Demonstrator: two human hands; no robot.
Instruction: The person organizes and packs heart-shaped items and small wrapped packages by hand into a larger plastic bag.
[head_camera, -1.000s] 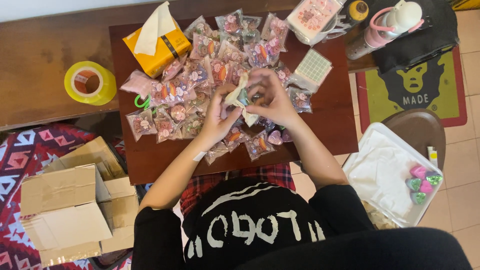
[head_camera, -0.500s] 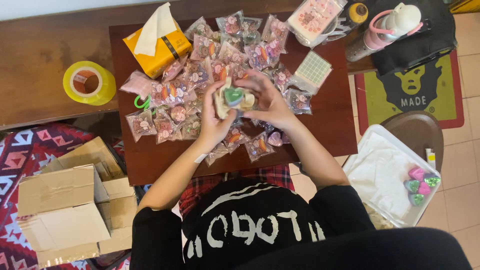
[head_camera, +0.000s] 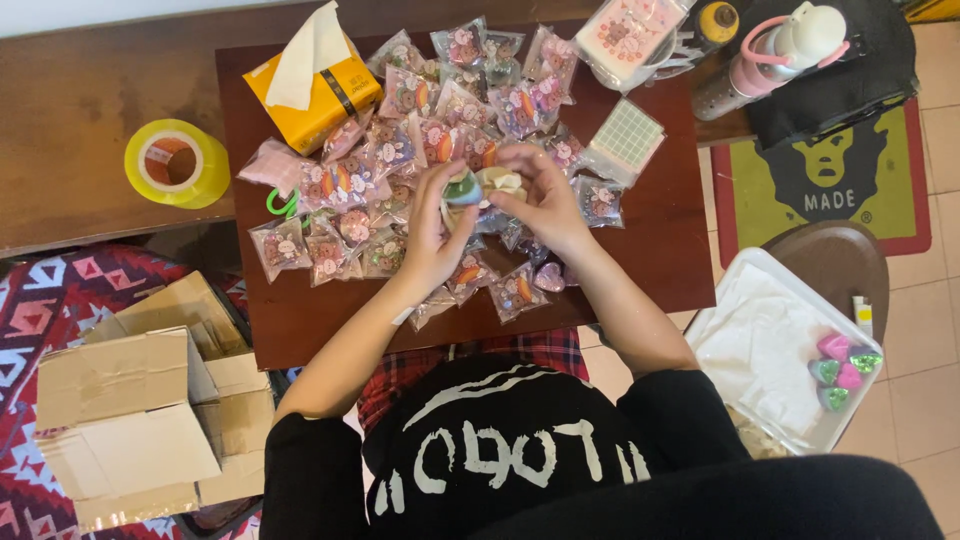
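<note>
1. Hands meet above the middle of the worktop (head_camera: 300, 320): the left hand (head_camera: 432, 232) is curled around a small green piece (head_camera: 463, 188), and the right hand (head_camera: 540, 195) pinches a cream wrapper (head_camera: 500, 182) against it, probably so both can work it.
2. Clear packets (head_camera: 400, 150) with pink and orange prints lie spread beyond and under the hands, within easy reach.
3. Left of the packets on the worktop stands an orange tissue box (head_camera: 325, 100); farther left, a yellow tape roll (head_camera: 175, 163).
4. Right of the worktop, a white tray (head_camera: 760, 340) holds pink and green pieces (head_camera: 840, 370).
</note>
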